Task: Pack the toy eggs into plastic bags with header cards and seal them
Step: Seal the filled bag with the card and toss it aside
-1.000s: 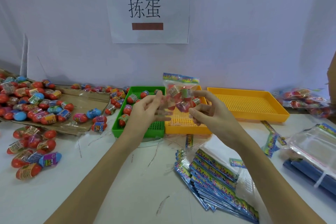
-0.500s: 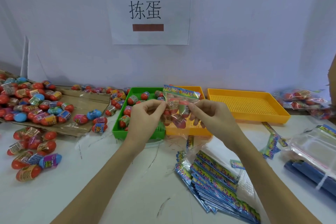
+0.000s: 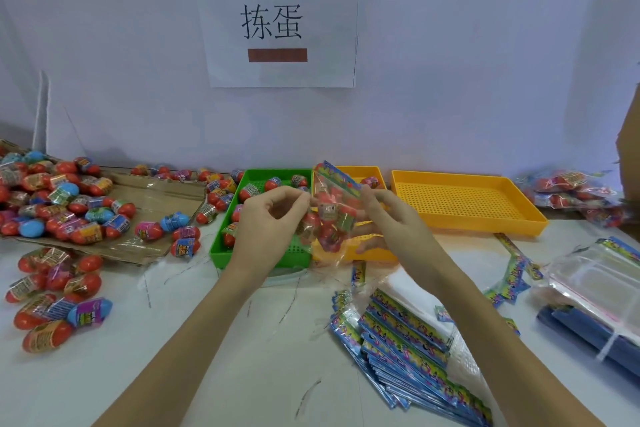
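Between my hands hangs a clear plastic bag (image 3: 331, 215) holding several toy eggs, its colourful header card on top, tilted. My left hand (image 3: 268, 218) pinches the bag's left edge with thumb and fingers. My right hand (image 3: 391, 218) grips its right side, fingers curled behind it. The bag is held above the green tray (image 3: 221, 250), which contains several loose eggs. More loose eggs (image 3: 55, 198) lie piled on cardboard at the left and on the table (image 3: 52, 302).
Two yellow trays (image 3: 467, 201) stand behind and to the right of my hands. A fan of header cards (image 3: 408, 347) lies at front right. Empty clear bags (image 3: 599, 281) sit on blue stock at far right. Filled bags (image 3: 575, 191) lie at back right.
The bag has dropped lower between my hands and its header card has tilted to the right. Both hands have shifted their hold along the bag's sides.
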Demonstrator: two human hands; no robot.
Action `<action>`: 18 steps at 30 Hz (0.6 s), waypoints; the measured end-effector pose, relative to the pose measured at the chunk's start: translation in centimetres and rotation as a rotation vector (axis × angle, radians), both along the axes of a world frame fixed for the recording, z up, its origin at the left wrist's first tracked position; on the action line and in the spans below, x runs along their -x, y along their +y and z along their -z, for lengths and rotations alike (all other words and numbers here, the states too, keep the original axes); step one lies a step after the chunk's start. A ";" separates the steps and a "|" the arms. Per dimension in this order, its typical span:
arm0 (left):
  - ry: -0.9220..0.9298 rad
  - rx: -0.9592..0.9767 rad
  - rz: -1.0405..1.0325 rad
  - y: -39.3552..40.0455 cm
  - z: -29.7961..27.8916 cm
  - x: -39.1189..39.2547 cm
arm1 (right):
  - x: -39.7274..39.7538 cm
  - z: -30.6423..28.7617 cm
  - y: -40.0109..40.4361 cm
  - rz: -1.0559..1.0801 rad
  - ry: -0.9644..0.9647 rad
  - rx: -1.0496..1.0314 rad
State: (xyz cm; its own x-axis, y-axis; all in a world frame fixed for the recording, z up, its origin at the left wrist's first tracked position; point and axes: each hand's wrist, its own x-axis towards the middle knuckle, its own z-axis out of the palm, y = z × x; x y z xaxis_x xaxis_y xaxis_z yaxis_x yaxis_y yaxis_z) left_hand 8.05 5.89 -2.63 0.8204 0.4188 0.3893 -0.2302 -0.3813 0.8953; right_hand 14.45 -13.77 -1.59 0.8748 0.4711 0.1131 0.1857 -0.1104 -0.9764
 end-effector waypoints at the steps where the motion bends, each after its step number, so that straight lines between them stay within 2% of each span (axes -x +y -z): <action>1: 0.006 -0.024 0.012 -0.1 0.0 0.0 | 0.1 0.0 0.1 -0.042 0.027 -0.019; 4: -0.010 -0.108 -0.006 -0.3 0.2 0.0 | 0.0 -0.2 -0.2 -0.119 0.021 0.021; 7: -0.058 -0.171 -0.073 -0.7 0.3 0.0 | -0.8 -0.4 -1.2 -0.036 0.077 0.012; 8: -0.071 -0.178 -0.096 -0.8 0.4 -0.1 | -1.3 -0.6 -1.8 0.043 0.117 -0.101; 9: -0.077 -0.184 -0.111 -0.9 0.5 -0.1 | -1.9 -1.0 -2.5 0.126 0.174 -0.299; 11: -0.084 -0.228 -0.092 -1.4 0.7 -0.1 | -2.8 -1.7 -4.0 0.196 0.298 -0.792; 12: -0.097 -0.288 -0.059 -1.8 0.8 0.0 | -3.1 -1.8 -4.7 0.196 0.336 -0.959; 13: -0.122 -0.367 -0.009 -2.3 0.9 0.2 | -3.3 -1.8 -5.2 0.193 0.369 -1.031; 15: -0.147 -0.522 0.168 -3.7 1.3 0.7 | -3.2 -1.5 -4.9 0.190 0.409 -0.963; 18: -0.050 -0.792 0.540 -5.8 2.5 1.3 | -2.7 -1.0 -3.7 0.166 0.444 -0.780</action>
State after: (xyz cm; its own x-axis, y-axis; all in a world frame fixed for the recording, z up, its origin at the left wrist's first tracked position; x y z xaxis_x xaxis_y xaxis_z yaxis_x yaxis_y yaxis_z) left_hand 6.74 0.05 -5.12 0.8003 -0.4103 0.4373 -0.5831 -0.7027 0.4077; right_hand 17.10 -17.43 -0.62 0.9638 0.2662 -0.0162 -0.1839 0.6194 -0.7632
